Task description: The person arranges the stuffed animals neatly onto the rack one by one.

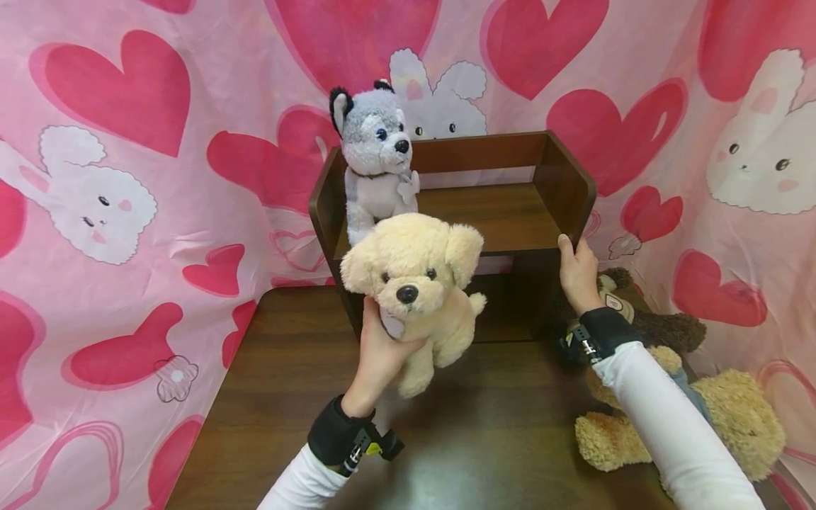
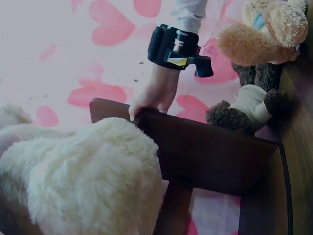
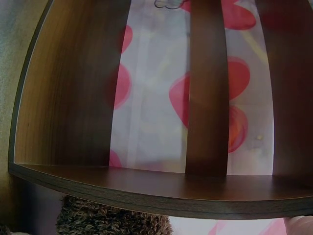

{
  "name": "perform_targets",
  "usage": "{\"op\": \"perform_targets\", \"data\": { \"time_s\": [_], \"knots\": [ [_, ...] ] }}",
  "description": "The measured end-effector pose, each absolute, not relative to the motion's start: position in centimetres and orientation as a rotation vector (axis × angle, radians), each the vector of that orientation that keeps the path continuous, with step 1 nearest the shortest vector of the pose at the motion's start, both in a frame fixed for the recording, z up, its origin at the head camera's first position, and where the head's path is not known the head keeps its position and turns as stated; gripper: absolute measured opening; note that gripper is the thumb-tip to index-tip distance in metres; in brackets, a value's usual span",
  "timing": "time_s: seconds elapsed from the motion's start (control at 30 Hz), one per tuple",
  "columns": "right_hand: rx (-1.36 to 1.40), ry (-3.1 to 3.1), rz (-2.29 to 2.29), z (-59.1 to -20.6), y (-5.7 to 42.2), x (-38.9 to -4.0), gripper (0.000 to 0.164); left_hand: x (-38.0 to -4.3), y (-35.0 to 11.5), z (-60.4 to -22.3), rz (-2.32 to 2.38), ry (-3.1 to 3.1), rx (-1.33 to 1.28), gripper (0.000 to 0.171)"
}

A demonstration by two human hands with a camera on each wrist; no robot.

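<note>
My left hand (image 1: 384, 350) grips a cream plush dog (image 1: 423, 283) at its chest, thumb on one side, and holds it up in front of a small brown wooden shelf (image 1: 491, 212). In the left wrist view the cream plush dog (image 2: 98, 171) fills the lower left. My right hand (image 1: 579, 273) grips the front edge of the shelf's right side panel; in the left wrist view this hand (image 2: 155, 95) curls over the panel's edge. On the upper tier, at its left end, sits a grey and white plush husky (image 1: 377, 163), its lower part partly hidden by the cream dog.
Right of the shelf lie a dark brown plush toy (image 1: 669, 331) and a tan plush bear (image 1: 733, 418), partly behind my right forearm. The shelf stands on a dark wooden table (image 1: 280, 397). A pink curtain (image 1: 210, 85) with hearts and rabbits hangs behind.
</note>
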State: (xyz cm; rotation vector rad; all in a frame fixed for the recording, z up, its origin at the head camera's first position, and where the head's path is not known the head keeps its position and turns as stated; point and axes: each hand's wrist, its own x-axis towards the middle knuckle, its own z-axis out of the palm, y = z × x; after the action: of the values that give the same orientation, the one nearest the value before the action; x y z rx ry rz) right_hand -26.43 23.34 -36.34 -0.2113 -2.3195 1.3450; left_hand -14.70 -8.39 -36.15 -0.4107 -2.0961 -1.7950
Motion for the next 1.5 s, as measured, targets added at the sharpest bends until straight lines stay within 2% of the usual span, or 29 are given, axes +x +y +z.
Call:
{"op": "perform_targets", "data": {
  "time_s": [0.73, 1.07, 1.5],
  "knots": [
    [-0.202, -2.298, 1.325, -36.4, 23.4, -26.4, 0.045, -15.1, -6.7, -34.1, -1.813, -2.029, -0.464, 0.091],
    [-0.2, -2.307, 1.337, -36.4, 23.4, -26.4, 0.046, -13.7, -5.8, -30.3, -1.849, -1.97, -0.507, 0.085],
    [-0.202, -2.315, 1.355, -36.4, 23.4, -26.3, 0.048, -16.5, -5.3, -31.5, -1.795, -1.876, -0.577, 0.088]
  ]
}}
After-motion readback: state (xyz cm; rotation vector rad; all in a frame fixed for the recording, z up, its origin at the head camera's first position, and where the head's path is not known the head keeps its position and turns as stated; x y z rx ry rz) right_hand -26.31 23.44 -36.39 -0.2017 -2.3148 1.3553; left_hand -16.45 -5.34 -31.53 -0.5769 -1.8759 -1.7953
